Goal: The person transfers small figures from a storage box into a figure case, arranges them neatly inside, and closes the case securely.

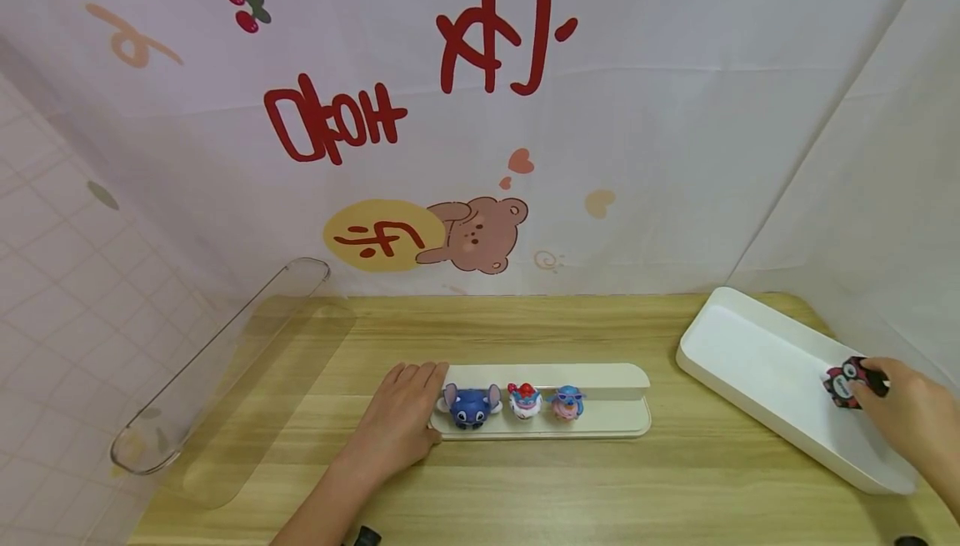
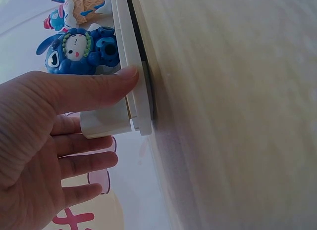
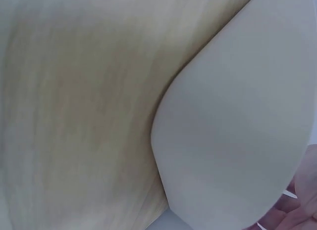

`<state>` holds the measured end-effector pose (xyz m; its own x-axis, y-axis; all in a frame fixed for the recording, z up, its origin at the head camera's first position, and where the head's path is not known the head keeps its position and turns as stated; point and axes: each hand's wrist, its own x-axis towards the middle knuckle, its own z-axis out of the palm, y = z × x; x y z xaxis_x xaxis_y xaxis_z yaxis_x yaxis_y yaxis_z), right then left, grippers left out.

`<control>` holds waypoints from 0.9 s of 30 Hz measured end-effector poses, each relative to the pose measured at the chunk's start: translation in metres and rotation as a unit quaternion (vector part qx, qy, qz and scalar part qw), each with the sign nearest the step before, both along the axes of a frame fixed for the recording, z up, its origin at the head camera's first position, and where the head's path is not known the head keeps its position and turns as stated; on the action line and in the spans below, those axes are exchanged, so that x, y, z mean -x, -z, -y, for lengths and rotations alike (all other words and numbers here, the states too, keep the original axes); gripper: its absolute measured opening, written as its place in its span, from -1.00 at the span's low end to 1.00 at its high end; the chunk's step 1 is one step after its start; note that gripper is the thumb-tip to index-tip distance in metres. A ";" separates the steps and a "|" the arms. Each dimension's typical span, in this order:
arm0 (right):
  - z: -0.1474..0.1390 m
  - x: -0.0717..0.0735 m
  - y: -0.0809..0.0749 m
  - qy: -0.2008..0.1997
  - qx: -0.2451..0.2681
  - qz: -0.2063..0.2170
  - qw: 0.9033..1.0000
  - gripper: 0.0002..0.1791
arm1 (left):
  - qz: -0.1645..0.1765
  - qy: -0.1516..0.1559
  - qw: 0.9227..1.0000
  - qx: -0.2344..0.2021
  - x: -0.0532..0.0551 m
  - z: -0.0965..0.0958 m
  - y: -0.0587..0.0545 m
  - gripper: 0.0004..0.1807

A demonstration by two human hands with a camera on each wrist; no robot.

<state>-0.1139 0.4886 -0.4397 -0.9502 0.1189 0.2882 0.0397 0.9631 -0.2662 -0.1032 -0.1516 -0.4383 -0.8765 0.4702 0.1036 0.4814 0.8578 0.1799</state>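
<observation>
A cream-white two-step display stand (image 1: 611,419) lies on the table, carrying a blue big-eared figurine (image 1: 470,407), a figurine with a red top (image 1: 525,401) and a blue figurine with sunglasses (image 1: 567,403). My left hand (image 1: 405,413) grips the stand's left end; in the left wrist view the thumb (image 2: 94,89) presses its front edge, beside the blue figurine. Over at the right, my right hand (image 1: 911,408) holds a small black-and-red patterned piece (image 1: 842,383) inside a white tray (image 1: 738,363). In the right wrist view the tray's wall (image 3: 228,121) covers most of that hand.
A clear plastic cover (image 1: 225,396) with rounded ends stands at the left of the wooden table (image 1: 525,488). Behind the table hangs a white printed cloth (image 1: 637,112), with further cloth on both sides. A small black object (image 1: 367,537) shows at the bottom edge.
</observation>
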 end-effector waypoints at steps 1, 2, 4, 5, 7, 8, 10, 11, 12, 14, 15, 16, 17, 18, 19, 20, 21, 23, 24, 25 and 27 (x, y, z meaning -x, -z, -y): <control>0.001 0.000 0.000 0.002 0.003 0.001 1.000 -0.63 | 0.000 0.000 1.000 0.000 0.000 0.000 0.000 0.01; 0.001 0.000 -0.001 0.003 0.005 0.001 1.000 -0.63 | 0.000 0.000 1.000 0.001 0.000 0.000 0.000 0.00; 0.004 0.000 -0.003 0.003 0.008 -0.009 1.000 -0.65 | 0.000 -0.001 1.000 0.001 0.000 0.000 0.000 0.00; 0.006 0.000 -0.005 0.002 0.013 -0.017 1.000 -0.66 | 0.000 -0.001 1.000 0.002 0.000 0.000 0.000 0.00; 0.009 0.000 -0.008 -0.004 0.019 -0.030 0.999 -0.67 | -0.001 -0.002 1.000 0.002 0.001 0.001 0.000 0.00; 0.011 0.000 -0.010 -0.010 0.022 -0.040 0.999 -0.68 | -0.001 -0.002 1.000 0.002 0.001 0.001 0.000 0.01; 0.014 0.000 -0.013 -0.022 0.030 -0.064 0.997 -0.67 | -0.002 -0.002 1.000 0.002 0.001 0.001 0.001 0.01; 0.015 -0.001 -0.014 -0.028 0.033 -0.074 0.996 -0.67 | -0.002 -0.002 1.000 0.002 0.001 0.001 0.001 0.00; 0.017 -0.001 -0.015 -0.032 0.034 -0.081 0.996 -0.66 | -0.002 -0.001 1.000 0.003 0.001 0.001 0.000 0.00; 0.019 -0.002 -0.018 -0.041 0.038 -0.094 0.994 -0.64 | -0.003 0.000 1.000 0.004 0.001 0.001 0.001 0.00; 0.021 -0.003 -0.019 -0.045 0.041 -0.101 0.993 -0.64 | -0.004 0.001 1.000 0.005 0.001 0.001 0.000 0.00; 0.022 -0.003 -0.020 -0.047 0.040 -0.103 0.993 -0.64 | -0.004 0.001 1.000 0.005 0.001 0.001 0.001 0.00; 0.023 -0.004 -0.021 -0.050 0.041 -0.105 0.992 -0.64 | -0.005 0.002 1.000 0.005 0.001 0.000 0.001 0.00; 0.024 -0.004 -0.022 -0.053 0.041 -0.108 0.992 -0.64 | -0.006 0.002 1.000 0.005 0.001 0.000 0.001 0.00; 0.026 -0.004 -0.023 -0.057 0.041 -0.111 0.991 -0.64 | -0.006 0.003 1.000 0.005 0.001 0.000 0.001 0.01; 0.027 -0.004 -0.024 -0.062 0.040 -0.117 0.990 -0.64 | -0.007 0.003 1.000 0.004 0.001 0.000 0.001 0.01; 0.028 -0.004 -0.025 -0.069 0.039 -0.124 0.989 -0.64 | -0.007 0.003 1.000 0.004 0.001 0.000 0.001 0.01; 0.031 -0.004 -0.027 -0.078 0.036 -0.132 0.988 -0.65 | -0.008 0.003 1.000 0.004 0.001 0.000 0.002 0.01; 0.032 -0.003 -0.028 -0.084 0.035 -0.142 0.986 -0.65 | -0.008 0.003 1.000 0.004 0.001 0.000 0.002 0.01; 0.033 -0.002 -0.029 -0.091 0.032 -0.150 0.984 -0.65 | -0.008 0.002 1.000 0.003 0.001 0.000 0.002 0.01; 0.037 -0.002 -0.031 -0.100 0.029 -0.169 0.980 -0.67 | -0.007 0.001 1.000 0.003 0.001 0.000 0.002 0.01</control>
<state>-0.1122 0.4516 -0.4088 -0.8071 -0.0350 0.5893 -0.2492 0.9252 -0.2863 -0.1042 -0.1514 -0.4399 -0.8735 0.4733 0.1136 0.4864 0.8575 0.1678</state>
